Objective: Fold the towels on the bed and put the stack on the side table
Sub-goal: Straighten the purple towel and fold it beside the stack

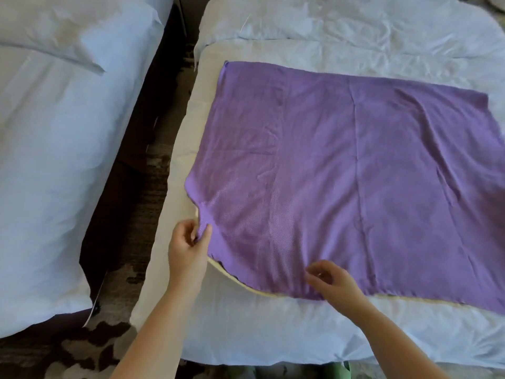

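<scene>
A purple towel lies spread flat on the white bed, its right side running out of view. A pale yellow towel shows only as a thin strip under the purple towel's near edge. My left hand pinches the purple towel's near left corner between thumb and fingers. My right hand rests on the near edge with curled fingers, gripping the cloth there. No side table is in view.
A second bed with a white pillow stands to the left across a narrow gap of dark patterned carpet. A rumpled white duvet lies at the head of the near bed.
</scene>
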Motion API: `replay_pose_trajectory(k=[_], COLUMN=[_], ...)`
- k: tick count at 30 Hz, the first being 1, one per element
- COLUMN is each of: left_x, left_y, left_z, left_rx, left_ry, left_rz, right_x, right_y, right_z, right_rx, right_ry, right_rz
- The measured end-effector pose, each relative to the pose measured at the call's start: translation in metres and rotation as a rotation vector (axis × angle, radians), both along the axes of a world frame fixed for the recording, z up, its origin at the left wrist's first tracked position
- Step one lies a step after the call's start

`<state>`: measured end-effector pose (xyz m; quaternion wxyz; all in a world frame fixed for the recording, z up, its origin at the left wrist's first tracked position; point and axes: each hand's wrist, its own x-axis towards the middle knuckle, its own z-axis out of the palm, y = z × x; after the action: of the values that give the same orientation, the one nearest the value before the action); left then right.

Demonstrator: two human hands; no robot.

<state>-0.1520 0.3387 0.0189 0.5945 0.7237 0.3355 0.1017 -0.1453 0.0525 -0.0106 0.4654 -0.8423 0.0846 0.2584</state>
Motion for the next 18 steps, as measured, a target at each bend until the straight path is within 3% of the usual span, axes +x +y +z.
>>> replay_pose_trajectory(k=[2,6,11,18], left_x=[0.025,0.073,0.110,0.117], left_y=[-0.031,-0.119,-0.268,-0.517], left_z=[0.025,0.052,0.070,0.056], left_rx=[0.103,0.131,0.184,0.072], left_ry=[-0.096,-0.219,-0.365,-0.320], left_rz=[-0.115,-0.386,-0.701,-1.025], right_x=[0.010,0.030,0.033,0.016], right_y=[-0.017,-0.075,-0.187,-0.378], right_z=[0.010,0.031,0.046,0.032], right_rx=[0.126,0.337,0.384,0.399], right_ry=[0.015,0.027,0.010,-0.002], right_rz=[-0.234,-0.573,-0.789,-0.991])
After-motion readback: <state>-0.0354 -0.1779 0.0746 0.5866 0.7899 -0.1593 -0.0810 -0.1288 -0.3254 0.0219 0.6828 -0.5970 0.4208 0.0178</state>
